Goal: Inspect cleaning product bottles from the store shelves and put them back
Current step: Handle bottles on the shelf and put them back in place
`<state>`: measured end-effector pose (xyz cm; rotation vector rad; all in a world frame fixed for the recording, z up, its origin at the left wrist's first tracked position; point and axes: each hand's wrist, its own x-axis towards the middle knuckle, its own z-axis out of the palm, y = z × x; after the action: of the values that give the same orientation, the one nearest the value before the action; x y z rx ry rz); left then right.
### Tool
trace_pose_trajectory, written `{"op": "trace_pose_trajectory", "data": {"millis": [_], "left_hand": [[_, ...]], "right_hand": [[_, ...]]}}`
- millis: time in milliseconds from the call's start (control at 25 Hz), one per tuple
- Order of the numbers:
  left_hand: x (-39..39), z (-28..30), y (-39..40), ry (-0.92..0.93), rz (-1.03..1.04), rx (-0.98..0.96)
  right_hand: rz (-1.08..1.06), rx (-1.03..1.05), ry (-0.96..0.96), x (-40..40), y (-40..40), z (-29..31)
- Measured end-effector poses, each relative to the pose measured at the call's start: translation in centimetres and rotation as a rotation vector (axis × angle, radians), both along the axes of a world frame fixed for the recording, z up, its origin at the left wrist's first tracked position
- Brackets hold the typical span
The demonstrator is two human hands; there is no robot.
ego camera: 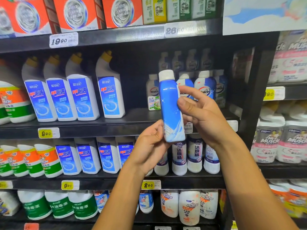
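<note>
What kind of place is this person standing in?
Most likely a shop's cleaning aisle: black metal shelves hold rows of white angled-neck bottles with blue labels, and yellow price tags line the shelf edges.

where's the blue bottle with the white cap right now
Head view, centre: the blue bottle is held upright by both hands before the Walch bottles.

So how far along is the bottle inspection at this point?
Done: one blue bottle is off the shelf. In hand: the left hand grips its base, the right hand holds its side, upright before the Walch bottles. Left: returning it to the shelf.
</note>
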<state>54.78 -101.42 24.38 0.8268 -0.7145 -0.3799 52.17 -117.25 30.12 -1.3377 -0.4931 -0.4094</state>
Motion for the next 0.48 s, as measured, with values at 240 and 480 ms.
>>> {"op": "trace_pose_trajectory", "data": {"millis": [240, 480], "left_hand": [[-0.6, 0.4, 0.3, -0.036, 0.096, 0.006], [-0.9, 1.1, 0.2, -0.056, 0.636, 0.118]], "right_hand": [[-0.064, 0.0, -0.009, -0.7, 0.4, 0.0], [-0.148, -0.094, -0.061, -0.9, 0.8, -0.6]]}}
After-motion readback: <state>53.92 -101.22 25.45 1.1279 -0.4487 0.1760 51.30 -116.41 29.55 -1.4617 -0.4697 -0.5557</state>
